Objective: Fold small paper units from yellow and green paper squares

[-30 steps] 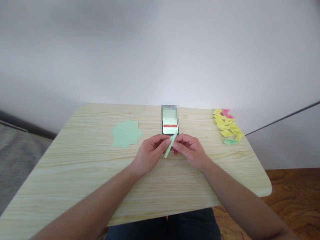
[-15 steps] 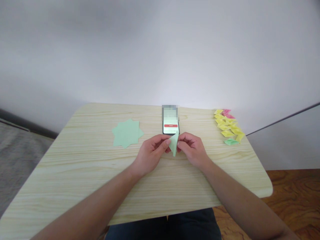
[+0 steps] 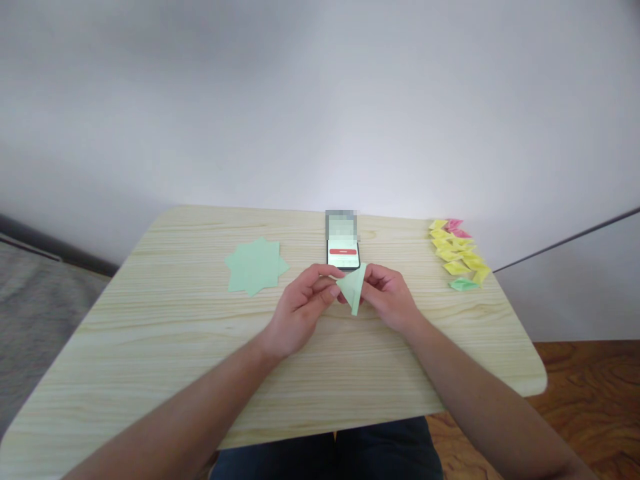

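A light green sheet of paper (image 3: 353, 288), folded into a triangle with a narrow band along its right side, is held between both hands above the table. At its left tip, my left hand (image 3: 306, 300) is closed, thumb and fingers close together on the paper. From the right, my right hand (image 3: 387, 293) pinches the band side, its fingertips partly hidden behind the paper. Just beyond the hands lies a phone (image 3: 343, 257) with a lit screen and a red bar.
Flat green sheets (image 3: 255, 267) lie fanned in a stack on the left of the wooden table (image 3: 165, 320). Several folded yellow paper pieces (image 3: 455, 268), pink ones (image 3: 459, 233) and a green one (image 3: 464, 285) sit at the right. A white wall (image 3: 320, 107) rises behind.
The folded paper has turned so more of its triangular face shows, and has shifted slightly right. The left fingers have loosened a little at its tip; the right fingers have moved behind it.
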Available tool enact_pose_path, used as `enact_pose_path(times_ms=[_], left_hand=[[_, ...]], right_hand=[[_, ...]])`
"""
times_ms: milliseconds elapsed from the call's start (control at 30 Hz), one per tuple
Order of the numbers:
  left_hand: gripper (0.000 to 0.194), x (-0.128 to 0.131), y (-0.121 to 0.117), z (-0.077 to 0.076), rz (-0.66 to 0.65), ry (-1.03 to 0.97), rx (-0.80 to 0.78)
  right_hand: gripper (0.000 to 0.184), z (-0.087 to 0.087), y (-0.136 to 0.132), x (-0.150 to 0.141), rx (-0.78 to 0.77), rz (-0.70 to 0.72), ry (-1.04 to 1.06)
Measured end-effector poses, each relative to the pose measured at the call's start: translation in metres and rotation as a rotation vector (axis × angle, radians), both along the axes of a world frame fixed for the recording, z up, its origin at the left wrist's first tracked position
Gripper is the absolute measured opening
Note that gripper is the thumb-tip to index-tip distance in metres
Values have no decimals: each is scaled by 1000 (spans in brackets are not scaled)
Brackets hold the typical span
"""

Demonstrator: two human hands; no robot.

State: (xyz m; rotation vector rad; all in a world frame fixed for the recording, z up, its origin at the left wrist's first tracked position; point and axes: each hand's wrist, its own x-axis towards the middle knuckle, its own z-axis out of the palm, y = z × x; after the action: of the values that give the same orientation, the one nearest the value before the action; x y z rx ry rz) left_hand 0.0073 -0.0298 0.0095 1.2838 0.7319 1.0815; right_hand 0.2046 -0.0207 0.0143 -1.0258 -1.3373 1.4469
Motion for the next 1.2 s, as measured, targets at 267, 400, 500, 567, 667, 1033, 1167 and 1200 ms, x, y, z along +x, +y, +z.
enact_pose_path(times_ms=[267,400,500,567,667,1033,1167,1200], left_hand=[[25,2,-3,4,61,28,0],[22,0,-2,4,116,84,81],[19,-1,-1,4,135,88,165],[18,-1,0,5,133,82,212],[15,-1,1,5,148,92,250],[8,-2,1,3,199,101,193],[7,-3,3,2,207,96,175],[7,-3,3,3,207,99,169]], right_hand=[[23,-6,1,3,-2,31,-18],[25,-7,1,2,40,32,-57],[30,-10,0,0,50,15,-37],[35,-12,-1,0,85,-20,-31],[31,-12,-2,1,145,-24,-123],[26,-10,-5,3,203,16,-291],[27,-6,-5,2,262,-61,-267],[22,-4,-5,2,297,-67,-279]])
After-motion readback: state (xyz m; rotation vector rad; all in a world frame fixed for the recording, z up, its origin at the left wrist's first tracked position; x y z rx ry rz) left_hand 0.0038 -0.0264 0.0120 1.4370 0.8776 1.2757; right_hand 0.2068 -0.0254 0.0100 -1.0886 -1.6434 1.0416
